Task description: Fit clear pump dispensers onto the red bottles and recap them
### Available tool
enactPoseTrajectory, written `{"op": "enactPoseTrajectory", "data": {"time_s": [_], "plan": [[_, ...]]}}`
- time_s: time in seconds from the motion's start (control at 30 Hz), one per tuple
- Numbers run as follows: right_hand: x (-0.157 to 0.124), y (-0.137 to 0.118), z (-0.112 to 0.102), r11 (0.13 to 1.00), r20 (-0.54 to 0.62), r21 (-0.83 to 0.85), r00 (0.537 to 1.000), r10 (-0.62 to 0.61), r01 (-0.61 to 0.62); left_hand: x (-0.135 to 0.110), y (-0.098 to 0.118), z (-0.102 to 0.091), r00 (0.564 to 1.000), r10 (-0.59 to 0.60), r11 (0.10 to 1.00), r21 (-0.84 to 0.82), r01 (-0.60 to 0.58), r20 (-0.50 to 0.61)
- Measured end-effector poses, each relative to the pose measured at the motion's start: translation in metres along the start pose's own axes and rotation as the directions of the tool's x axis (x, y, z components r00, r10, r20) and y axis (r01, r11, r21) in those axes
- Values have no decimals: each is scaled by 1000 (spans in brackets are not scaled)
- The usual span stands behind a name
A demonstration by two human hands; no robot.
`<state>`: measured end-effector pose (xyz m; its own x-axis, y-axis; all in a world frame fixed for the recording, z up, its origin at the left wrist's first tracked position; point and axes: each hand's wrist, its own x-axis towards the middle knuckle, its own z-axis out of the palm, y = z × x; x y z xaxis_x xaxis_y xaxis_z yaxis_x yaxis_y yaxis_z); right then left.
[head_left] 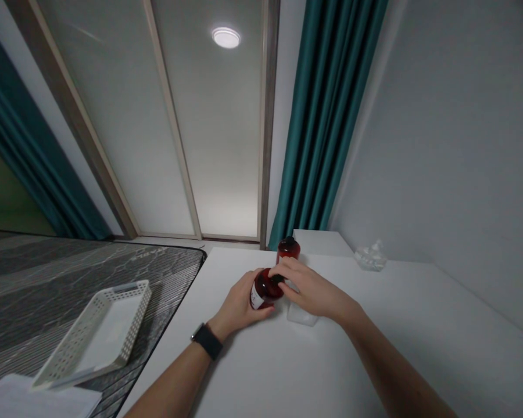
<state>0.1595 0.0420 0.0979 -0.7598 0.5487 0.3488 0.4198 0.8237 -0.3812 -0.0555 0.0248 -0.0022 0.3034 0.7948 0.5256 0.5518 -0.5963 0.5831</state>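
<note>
My left hand [243,300] is wrapped round a dark red-brown bottle [267,288] with a white label, tilted toward the right above the white table. At the bottle's mouth, the fingers of my right hand [307,285] close on its black cap [278,279]. Whether the cap is loose or seated, I cannot tell. Just behind them stands a second red-brown bottle [288,248] with a black top, its lower part hidden by my right hand. Beneath my right hand lies a clear plastic box [302,315], partly covered.
On the dark striped surface at left sit a white perforated basket [136,325] and white paper [35,400]. Crumpled clear plastic [370,256] lies at the right rear of the white table [261,371], near the wall. A white box-like block [322,242] stands behind the table's far edge.
</note>
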Motion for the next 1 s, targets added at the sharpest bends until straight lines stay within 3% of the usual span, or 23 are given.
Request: {"op": "enactPoseTrajectory", "data": {"time_s": [0.2, 0.47, 0.7, 0.9, 1.0], "plan": [[5, -3, 7, 976, -33, -142, 986, 163, -166, 1, 2, -1, 999, 32, 999, 41, -33, 24], [3, -11, 3, 997, -64, -76, 998, -16, 11, 1, 2, 0, 999, 33, 998, 55, -33, 9], [5, -5, 7, 988, -69, -100, 991, 113, -119, 2, 3, 0, 998, 43, 994, 95, -46, 34], [3, -9, 5, 995, -47, -91, 998, 40, -45, 2, 2, -1, 998, 53, 996, 74, -55, 32], [3, -9, 5, 992, -49, -74, 994, 97, -100, 4, 3, -2, 998, 57, 995, 74, -60, 34]]}}
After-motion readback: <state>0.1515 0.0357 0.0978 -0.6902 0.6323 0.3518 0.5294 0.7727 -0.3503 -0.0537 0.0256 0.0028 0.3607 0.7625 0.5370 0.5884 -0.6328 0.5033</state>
